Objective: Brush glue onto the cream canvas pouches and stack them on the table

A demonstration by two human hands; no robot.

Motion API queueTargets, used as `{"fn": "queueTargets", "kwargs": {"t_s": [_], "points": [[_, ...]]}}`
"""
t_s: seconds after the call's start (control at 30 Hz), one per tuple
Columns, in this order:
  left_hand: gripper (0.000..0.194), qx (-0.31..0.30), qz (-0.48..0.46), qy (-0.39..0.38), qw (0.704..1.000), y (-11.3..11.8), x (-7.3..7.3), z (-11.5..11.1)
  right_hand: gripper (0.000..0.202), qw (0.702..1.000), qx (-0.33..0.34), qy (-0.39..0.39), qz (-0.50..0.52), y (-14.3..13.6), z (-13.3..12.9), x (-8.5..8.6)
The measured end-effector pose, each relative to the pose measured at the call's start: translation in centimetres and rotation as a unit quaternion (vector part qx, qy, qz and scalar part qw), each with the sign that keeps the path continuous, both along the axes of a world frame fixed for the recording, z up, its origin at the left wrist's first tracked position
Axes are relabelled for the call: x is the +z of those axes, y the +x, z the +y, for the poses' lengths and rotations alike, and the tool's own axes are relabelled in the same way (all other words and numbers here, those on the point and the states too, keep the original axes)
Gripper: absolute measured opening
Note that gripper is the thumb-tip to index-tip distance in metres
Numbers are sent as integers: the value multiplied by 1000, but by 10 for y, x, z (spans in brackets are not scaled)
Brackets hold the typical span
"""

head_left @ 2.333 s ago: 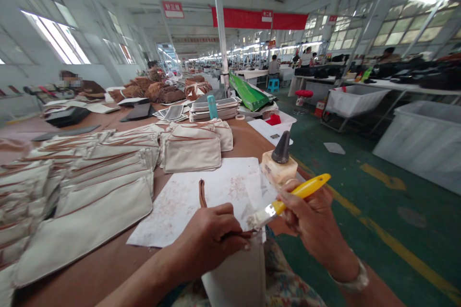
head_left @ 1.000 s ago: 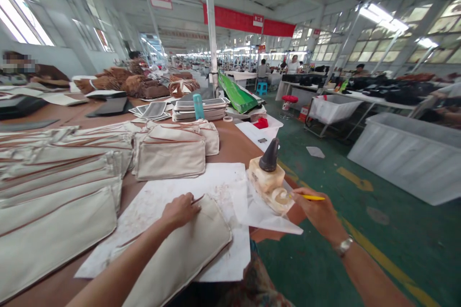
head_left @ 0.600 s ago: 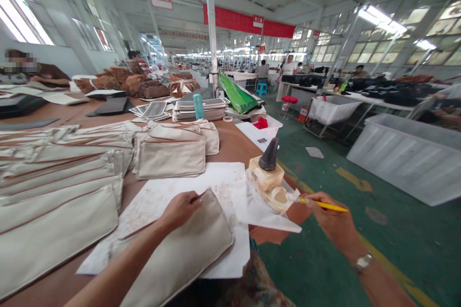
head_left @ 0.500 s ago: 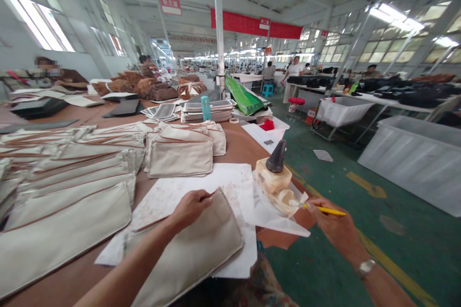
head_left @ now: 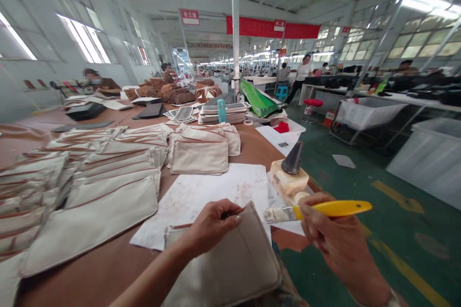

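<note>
My left hand (head_left: 212, 226) pinches the top edge of a cream fabric pouch (head_left: 230, 268), which lies tilted at the table's near edge, partly over white paper (head_left: 219, 184). To the right, my right hand (head_left: 331, 235) grips a yellow-handled brush (head_left: 334, 208) by its handle. The brush's pale bristles point left, close to the pouch's upper right corner. Behind the brush stands a stained cream container (head_left: 288, 180) with a dark cone-shaped top (head_left: 293, 158); my right hand partly hides its lower part.
Piles of cream pouches (head_left: 108, 192) cover the brown table (head_left: 118, 268) at left. Farther back are a stack of framed panels (head_left: 230, 114), a teal bottle (head_left: 221, 110) and green plastic (head_left: 259, 100). A person (head_left: 104, 84) sits far left; white bins (head_left: 428, 153) stand right.
My right hand has lifted the brush away from the container's opening and moved it toward the pouch. The view has turned left, shifting the scene rightward. My left hand still holds the pouch.
</note>
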State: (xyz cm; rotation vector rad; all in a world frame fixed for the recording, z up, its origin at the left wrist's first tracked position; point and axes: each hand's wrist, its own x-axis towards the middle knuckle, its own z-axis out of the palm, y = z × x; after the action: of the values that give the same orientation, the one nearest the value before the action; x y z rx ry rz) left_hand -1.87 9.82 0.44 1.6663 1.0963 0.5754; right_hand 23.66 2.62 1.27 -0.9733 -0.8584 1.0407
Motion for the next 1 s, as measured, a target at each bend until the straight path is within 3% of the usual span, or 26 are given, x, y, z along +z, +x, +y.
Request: {"fn": "queueTargets", "kwargs": {"t_s": [0.2,0.33,0.5,0.6,0.7,0.77,0.87,1.0], "points": [[19,-8,12,92,996,5,10,-19,40,997,1,4,-83,-25,11,0],[18,-2,15,92,996,6,10,-24,39,989,-60,36,-130,-19,10,7],[20,-12,3,90,996,8,9,-26,36,990,-25,25,-137,-20,5,5],[27,-22,-1,101,995,8,11,-29,38,985,-59,41,-157,-21,8,3],[31,-27,16,135,990,5,11,-32,37,984,-91,35,-147,-12,9,-1],[26,-23,29,198,979,4,11,-34,36,990,-89,22,-110,-4,7,-3],[17,-34,48,380,923,2,13,-39,33,996,-79,13,-27,5,0,1],[19,-110,150,619,763,0,24,-48,28,998,-45,23,41,7,-11,19]]}}
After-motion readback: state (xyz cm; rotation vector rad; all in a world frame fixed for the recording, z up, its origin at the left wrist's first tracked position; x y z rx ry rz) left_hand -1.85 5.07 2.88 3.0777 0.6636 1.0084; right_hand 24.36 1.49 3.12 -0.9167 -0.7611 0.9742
